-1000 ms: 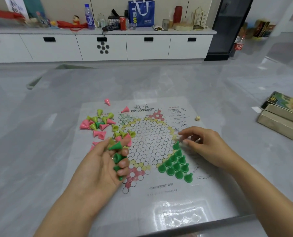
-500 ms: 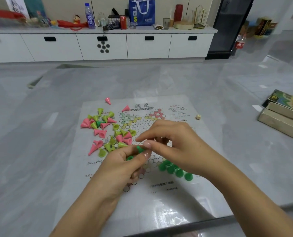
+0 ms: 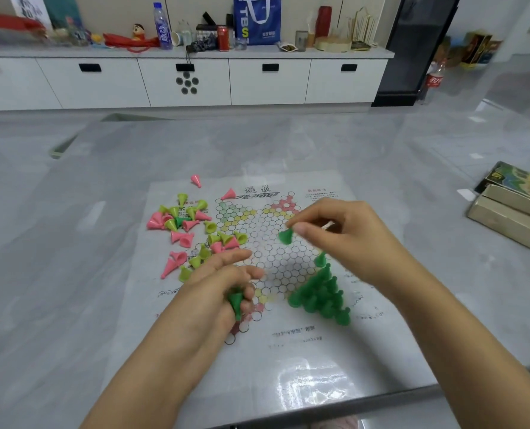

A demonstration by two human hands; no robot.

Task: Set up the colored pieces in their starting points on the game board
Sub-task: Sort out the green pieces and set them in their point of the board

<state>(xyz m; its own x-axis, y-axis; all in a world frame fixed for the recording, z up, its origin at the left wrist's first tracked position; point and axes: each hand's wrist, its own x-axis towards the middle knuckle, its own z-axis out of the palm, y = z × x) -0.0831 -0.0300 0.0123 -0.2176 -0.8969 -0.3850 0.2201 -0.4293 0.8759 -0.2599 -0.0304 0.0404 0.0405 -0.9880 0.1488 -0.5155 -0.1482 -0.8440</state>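
A paper game board [image 3: 273, 345] with a hexagon star grid lies flat on the grey table. My right hand [image 3: 347, 239] pinches one dark green cone piece [image 3: 286, 235] above the middle of the grid. My left hand [image 3: 223, 292] grips a few dark green pieces [image 3: 235, 303] over the board's lower left point. Several dark green pieces [image 3: 321, 294] stand packed in the lower right point. A loose heap of pink and light green pieces [image 3: 192, 230] lies on the board's left side.
An open cardboard game box [image 3: 514, 209] sits at the right of the table. Two stray pink pieces [image 3: 196, 180] lie near the board's far left corner. The table's near edge [image 3: 381, 400] runs below the board. White cabinets stand behind.
My right hand has left my left hand and lifted to the right with one green piece pinched. My left hand has curled back around the pieces it keeps.
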